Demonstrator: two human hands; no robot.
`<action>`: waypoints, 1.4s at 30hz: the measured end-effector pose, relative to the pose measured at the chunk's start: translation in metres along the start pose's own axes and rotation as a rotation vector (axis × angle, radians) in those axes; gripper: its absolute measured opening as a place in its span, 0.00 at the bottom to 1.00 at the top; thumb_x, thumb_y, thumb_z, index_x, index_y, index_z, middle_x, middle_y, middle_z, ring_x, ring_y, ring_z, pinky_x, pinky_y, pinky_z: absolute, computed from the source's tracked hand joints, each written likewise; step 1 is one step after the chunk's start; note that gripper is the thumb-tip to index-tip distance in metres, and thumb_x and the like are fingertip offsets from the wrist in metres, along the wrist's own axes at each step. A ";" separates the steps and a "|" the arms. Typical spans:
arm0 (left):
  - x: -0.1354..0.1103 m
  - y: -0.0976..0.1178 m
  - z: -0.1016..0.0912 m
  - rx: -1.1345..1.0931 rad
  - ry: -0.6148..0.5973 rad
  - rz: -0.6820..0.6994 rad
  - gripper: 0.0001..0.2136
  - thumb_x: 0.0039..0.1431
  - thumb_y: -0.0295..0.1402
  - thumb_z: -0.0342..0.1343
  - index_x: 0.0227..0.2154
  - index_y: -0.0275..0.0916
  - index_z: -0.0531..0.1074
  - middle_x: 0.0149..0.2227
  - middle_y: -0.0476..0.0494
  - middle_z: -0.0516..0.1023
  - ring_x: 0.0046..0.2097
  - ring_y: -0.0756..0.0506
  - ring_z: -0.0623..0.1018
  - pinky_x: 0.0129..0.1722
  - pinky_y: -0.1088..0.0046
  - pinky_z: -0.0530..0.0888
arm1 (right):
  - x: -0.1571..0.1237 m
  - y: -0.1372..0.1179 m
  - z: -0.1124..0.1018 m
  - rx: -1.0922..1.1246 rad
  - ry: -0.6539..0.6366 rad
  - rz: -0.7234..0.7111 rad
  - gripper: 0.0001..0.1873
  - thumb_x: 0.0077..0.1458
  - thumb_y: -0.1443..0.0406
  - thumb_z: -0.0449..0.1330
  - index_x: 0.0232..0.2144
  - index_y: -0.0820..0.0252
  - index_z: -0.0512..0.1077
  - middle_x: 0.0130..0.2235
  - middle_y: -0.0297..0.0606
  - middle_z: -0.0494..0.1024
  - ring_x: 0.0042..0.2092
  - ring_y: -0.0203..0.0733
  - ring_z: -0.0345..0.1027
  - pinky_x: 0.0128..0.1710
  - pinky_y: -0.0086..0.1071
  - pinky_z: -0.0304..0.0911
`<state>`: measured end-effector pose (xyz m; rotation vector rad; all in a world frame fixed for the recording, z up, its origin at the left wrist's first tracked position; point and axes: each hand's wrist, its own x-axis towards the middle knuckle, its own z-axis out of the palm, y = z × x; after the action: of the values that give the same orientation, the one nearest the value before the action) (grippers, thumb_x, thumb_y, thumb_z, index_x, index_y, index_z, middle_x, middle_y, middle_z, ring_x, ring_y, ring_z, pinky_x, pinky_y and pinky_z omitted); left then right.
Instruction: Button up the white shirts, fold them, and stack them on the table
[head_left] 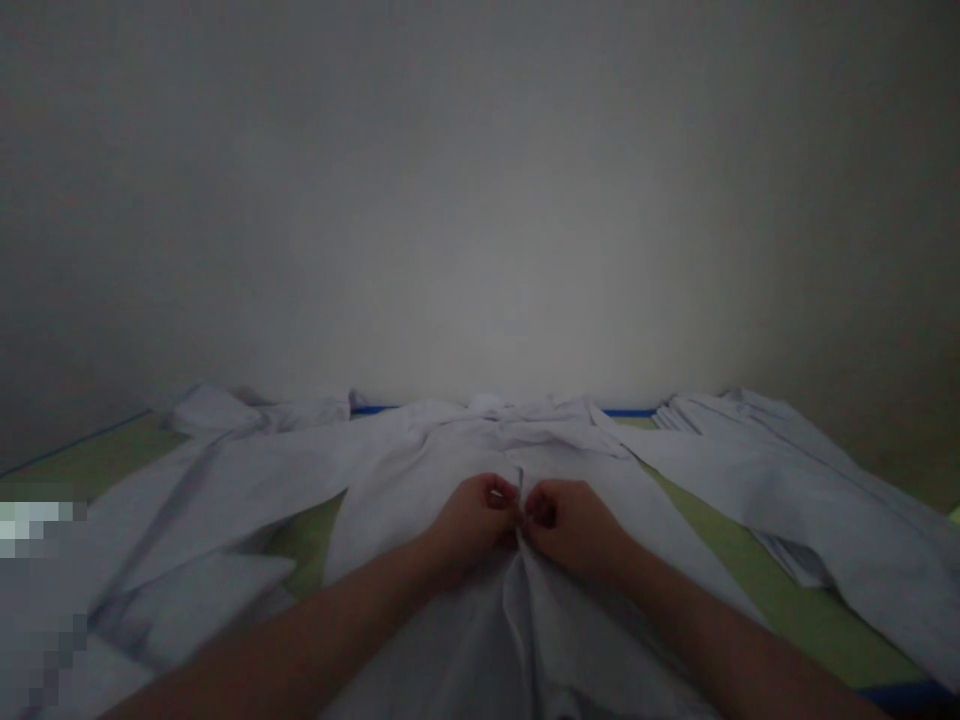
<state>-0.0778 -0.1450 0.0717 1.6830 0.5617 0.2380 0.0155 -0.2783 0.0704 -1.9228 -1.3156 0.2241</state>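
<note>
A white long-sleeved shirt [405, 480] lies spread out in front of me, its collar end toward the wall and its sleeves stretched to both sides. My left hand [484, 510] pinches one edge of the front opening. Close against it, my right hand [562, 515] pinches the facing edge, so the fingertips of both almost meet at the middle of the chest. Whatever small part sits between the fingers is hidden. Below the hands the two front edges hang together in a fold, slightly parted.
Folded white garments [750, 410] are stacked at the right, partly under a sleeve. More white cloth [217, 410] lies at the back left, and another white piece [202, 600] nearer on the left. The green mat [697, 520] has a blue edge. A plain wall [480, 200] rises behind.
</note>
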 end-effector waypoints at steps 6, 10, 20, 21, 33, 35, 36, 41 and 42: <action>-0.001 0.000 0.003 0.083 0.015 0.017 0.13 0.40 0.20 0.52 0.31 0.38 0.60 0.20 0.54 0.69 0.20 0.52 0.70 0.21 0.77 0.67 | 0.000 -0.002 -0.001 -0.078 0.001 0.041 0.05 0.45 0.67 0.56 0.26 0.61 0.71 0.26 0.34 0.73 0.27 0.32 0.63 0.27 0.24 0.51; 0.001 -0.003 0.004 0.186 0.010 0.048 0.12 0.40 0.20 0.52 0.29 0.39 0.59 0.19 0.54 0.67 0.20 0.52 0.69 0.20 0.78 0.65 | 0.004 0.004 0.000 -0.017 -0.071 0.112 0.06 0.41 0.71 0.56 0.26 0.62 0.71 0.25 0.34 0.73 0.28 0.32 0.63 0.26 0.24 0.52; -0.007 -0.001 0.001 0.726 0.066 0.379 0.03 0.46 0.26 0.51 0.27 0.38 0.65 0.26 0.48 0.71 0.28 0.50 0.69 0.27 0.77 0.60 | 0.004 0.017 0.003 -0.030 -0.158 0.090 0.06 0.43 0.69 0.55 0.27 0.63 0.70 0.26 0.35 0.73 0.28 0.33 0.63 0.27 0.25 0.52; -0.010 0.001 0.002 0.760 0.050 0.394 0.03 0.47 0.27 0.50 0.27 0.39 0.66 0.26 0.48 0.71 0.28 0.50 0.69 0.27 0.77 0.59 | 0.001 0.014 0.001 -0.077 -0.141 0.037 0.06 0.44 0.69 0.55 0.28 0.63 0.70 0.27 0.35 0.73 0.29 0.33 0.63 0.28 0.25 0.52; -0.087 0.023 -0.003 0.954 -0.189 0.425 0.50 0.25 0.55 0.64 0.56 0.44 0.59 0.60 0.35 0.54 0.59 0.29 0.55 0.57 0.52 0.53 | -0.098 0.008 -0.055 -0.328 -0.333 -0.134 0.42 0.48 0.50 0.56 0.62 0.52 0.47 0.64 0.41 0.40 0.64 0.54 0.30 0.60 0.49 0.33; -0.101 0.021 -0.007 0.999 -0.330 0.410 0.49 0.32 0.57 0.60 0.60 0.46 0.51 0.64 0.38 0.43 0.63 0.29 0.44 0.59 0.48 0.44 | -0.117 0.010 -0.056 -0.315 -0.380 -0.125 0.41 0.51 0.51 0.54 0.62 0.51 0.42 0.64 0.38 0.36 0.64 0.53 0.28 0.61 0.49 0.32; -0.108 0.021 -0.009 1.003 -0.410 0.393 0.47 0.37 0.56 0.58 0.61 0.48 0.48 0.65 0.40 0.40 0.63 0.31 0.41 0.59 0.47 0.41 | -0.124 0.012 -0.054 -0.307 -0.388 -0.124 0.39 0.52 0.52 0.53 0.62 0.50 0.42 0.64 0.37 0.36 0.64 0.52 0.28 0.61 0.49 0.33; -0.146 0.021 -0.037 0.888 -0.627 0.283 0.29 0.53 0.49 0.50 0.58 0.59 0.52 0.64 0.53 0.45 0.64 0.40 0.48 0.61 0.56 0.48 | -0.146 0.037 -0.047 -0.212 -0.472 -0.099 0.27 0.57 0.59 0.46 0.59 0.43 0.50 0.62 0.31 0.46 0.63 0.49 0.38 0.60 0.49 0.42; -0.153 0.021 -0.049 0.868 -0.586 0.247 0.26 0.52 0.49 0.51 0.56 0.61 0.55 0.63 0.55 0.50 0.62 0.41 0.53 0.60 0.58 0.53 | -0.151 0.045 -0.051 -0.182 -0.496 -0.085 0.27 0.56 0.59 0.46 0.58 0.41 0.52 0.61 0.31 0.49 0.62 0.49 0.41 0.59 0.47 0.45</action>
<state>-0.2268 -0.1792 0.1250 2.5245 -0.0208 -0.3821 0.0067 -0.4395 0.0337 -2.0325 -1.7881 0.5855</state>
